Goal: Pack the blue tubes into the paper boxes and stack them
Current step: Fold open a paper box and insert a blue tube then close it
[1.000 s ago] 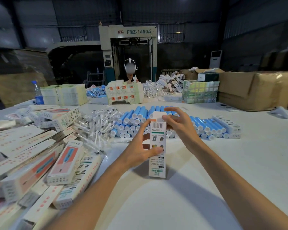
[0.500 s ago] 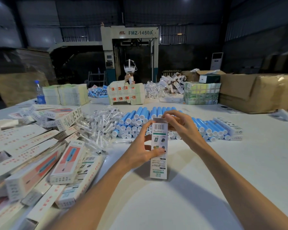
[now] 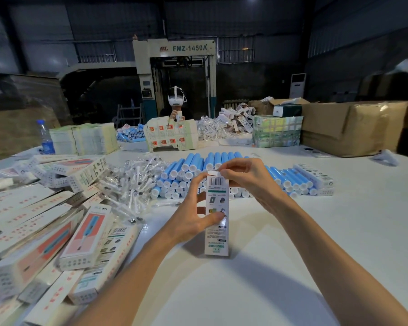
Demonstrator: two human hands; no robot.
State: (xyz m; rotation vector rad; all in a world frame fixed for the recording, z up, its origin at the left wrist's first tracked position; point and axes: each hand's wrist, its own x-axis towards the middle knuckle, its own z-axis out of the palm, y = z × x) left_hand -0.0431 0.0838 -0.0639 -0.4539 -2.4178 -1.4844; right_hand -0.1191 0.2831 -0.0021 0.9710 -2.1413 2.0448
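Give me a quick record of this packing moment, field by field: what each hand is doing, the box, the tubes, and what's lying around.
left hand: grips the side of the upright paper box
right hand: pinches the top flap of the box
box state: standing on end on the white table, barcode up, flap not yet tucked in
blue tubes: piled in rows just behind the box
left of table: heap of boxes, plus clear-wrapped small parts
far side: another person working

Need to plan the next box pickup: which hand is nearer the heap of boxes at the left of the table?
Left. The left hand grips the upright box on the side facing the box heap; the right hand pinches the box's top flap, on the far side from the heap.
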